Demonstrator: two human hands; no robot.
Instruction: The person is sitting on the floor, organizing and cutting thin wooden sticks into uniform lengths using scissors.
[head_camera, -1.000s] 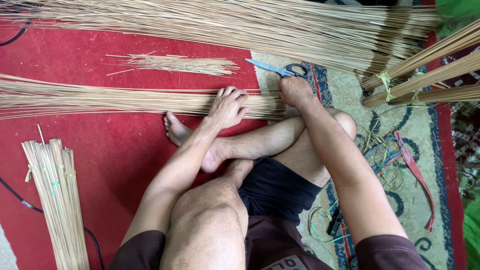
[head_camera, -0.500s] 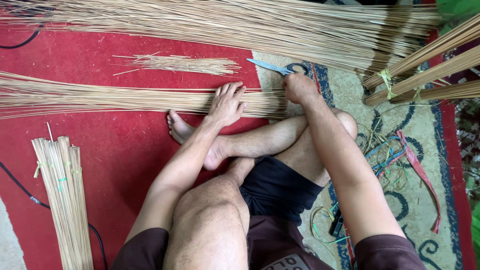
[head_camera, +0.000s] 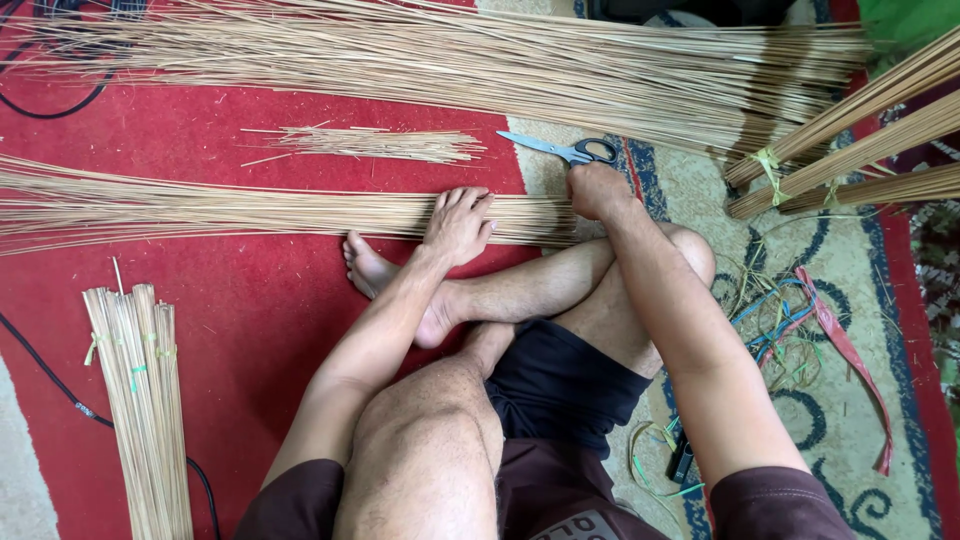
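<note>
A long bundle of sticks (head_camera: 250, 212) is laid across the red mat (head_camera: 250, 320), near the crossed legs. It is pressed flat by the left hand (head_camera: 458, 225), fingers spread, so the sticks stay together. Its right end is gripped by the clenched right hand (head_camera: 597, 190). Scissors (head_camera: 560, 149) are kept just beyond.

Short dark brown sleeves on both arms. Arms bare below sleeves. Left hand (head_camera: 458, 224) bare, no ring, no glove. Right hand (head_camera: 597, 190) bare too. Black shorts. Legs bare. Feet bare, no shoes, no socks.
</note>
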